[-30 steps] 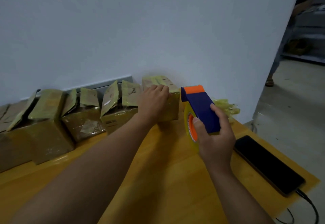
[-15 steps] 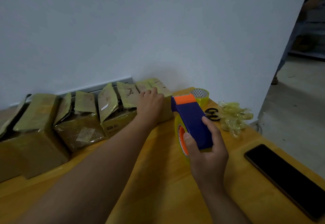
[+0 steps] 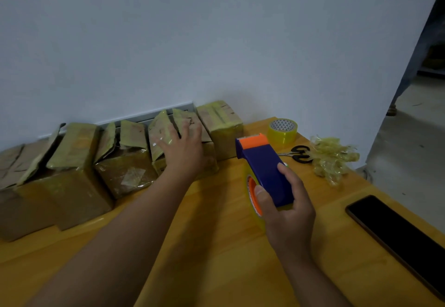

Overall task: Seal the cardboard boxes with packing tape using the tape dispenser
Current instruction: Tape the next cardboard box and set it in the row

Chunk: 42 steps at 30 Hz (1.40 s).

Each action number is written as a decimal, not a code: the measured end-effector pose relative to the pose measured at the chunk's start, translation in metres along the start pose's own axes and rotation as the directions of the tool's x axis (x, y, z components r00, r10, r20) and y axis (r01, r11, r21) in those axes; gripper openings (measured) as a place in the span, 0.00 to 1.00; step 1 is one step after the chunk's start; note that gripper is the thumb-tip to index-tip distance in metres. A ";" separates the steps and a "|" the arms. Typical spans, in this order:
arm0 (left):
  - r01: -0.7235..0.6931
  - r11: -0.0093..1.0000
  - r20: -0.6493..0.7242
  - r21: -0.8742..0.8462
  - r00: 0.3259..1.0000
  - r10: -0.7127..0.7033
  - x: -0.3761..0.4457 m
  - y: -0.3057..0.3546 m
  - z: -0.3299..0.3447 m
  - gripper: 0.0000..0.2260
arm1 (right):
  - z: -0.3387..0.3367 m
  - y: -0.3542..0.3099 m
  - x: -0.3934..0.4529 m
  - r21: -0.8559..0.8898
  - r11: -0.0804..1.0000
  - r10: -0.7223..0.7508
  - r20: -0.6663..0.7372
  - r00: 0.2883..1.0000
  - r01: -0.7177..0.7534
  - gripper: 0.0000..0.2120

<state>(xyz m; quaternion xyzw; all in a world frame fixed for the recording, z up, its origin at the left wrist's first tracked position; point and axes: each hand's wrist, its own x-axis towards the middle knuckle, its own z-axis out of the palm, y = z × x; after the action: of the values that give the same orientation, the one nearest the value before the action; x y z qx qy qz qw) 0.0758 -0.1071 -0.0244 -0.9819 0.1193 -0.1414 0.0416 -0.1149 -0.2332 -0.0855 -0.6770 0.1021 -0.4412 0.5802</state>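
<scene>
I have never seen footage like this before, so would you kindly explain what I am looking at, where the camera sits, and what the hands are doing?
There is no machine here: a person wears a wide-angle camera on the head, so you look forward and down at their two bare hands.

The left hand rests with spread fingers on an open cardboard box, one of a row along the wall. The right hand grips a blue and orange tape dispenser loaded with yellowish tape, held above the yellow table.

Also on the table: a closed taped box, a spare tape roll, black-handled scissors, a crumpled wad of used tape and a dark phone.
</scene>
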 end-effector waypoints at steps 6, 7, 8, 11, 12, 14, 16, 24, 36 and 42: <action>-0.134 0.990 0.017 0.032 0.991 0.134 -0.016 -0.004 -0.004 0.21 | 0.001 0.000 -0.002 -0.018 1.000 0.001 0.024 1.000 -0.001 0.25; -0.150 0.988 0.018 0.036 0.989 0.150 -0.021 0.001 -0.008 0.21 | 0.001 0.000 -0.002 -0.019 1.000 0.000 0.024 1.000 0.000 0.25; -0.164 0.985 0.016 0.050 0.986 0.163 -0.026 0.005 -0.012 0.20 | 0.001 -0.001 -0.001 -0.019 1.000 -0.002 0.022 1.000 0.002 0.25; -0.195 0.976 -0.008 0.094 0.981 0.196 -0.044 0.013 -0.021 0.18 | -0.003 -0.005 0.001 -0.023 1.000 -0.007 0.011 1.000 0.007 0.25; -0.201 0.975 -0.017 0.092 0.979 0.204 -0.052 0.014 -0.024 0.17 | -0.005 -0.008 0.002 -0.024 1.000 -0.006 0.006 1.000 0.006 0.26; -0.214 0.974 -0.018 0.071 0.976 0.216 -0.068 0.015 -0.029 0.17 | -0.010 -0.016 0.000 -0.019 1.000 -0.006 -0.009 1.000 0.005 0.27; -0.222 0.974 -0.009 0.051 0.975 0.222 -0.087 0.014 -0.035 0.18 | -0.015 -0.024 -0.003 -0.014 1.000 -0.015 -0.022 1.000 0.015 0.28; -0.267 0.964 0.019 -0.012 0.964 0.267 -0.180 -0.007 -0.060 0.18 | -0.028 -0.051 -0.041 0.003 1.000 -0.005 -0.010 1.000 0.005 0.27; 0.004 0.991 0.030 0.133 1.000 -0.008 -0.307 -0.097 -0.090 0.24 | 0.008 -0.108 -0.130 0.041 0.999 -0.008 0.068 0.998 0.005 0.24; 0.141 0.973 0.125 -0.181 0.985 -0.119 -0.321 -0.150 -0.101 0.25 | 0.042 -0.125 -0.155 0.073 0.997 -0.013 0.194 0.981 -0.001 0.25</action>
<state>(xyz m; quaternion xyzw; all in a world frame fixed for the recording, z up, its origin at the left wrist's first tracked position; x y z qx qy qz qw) -0.2191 0.1121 0.0033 -0.9935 0.0651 -0.0760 -0.0543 -0.2232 -0.0654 -0.0476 -0.6955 0.0267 -0.3783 0.6102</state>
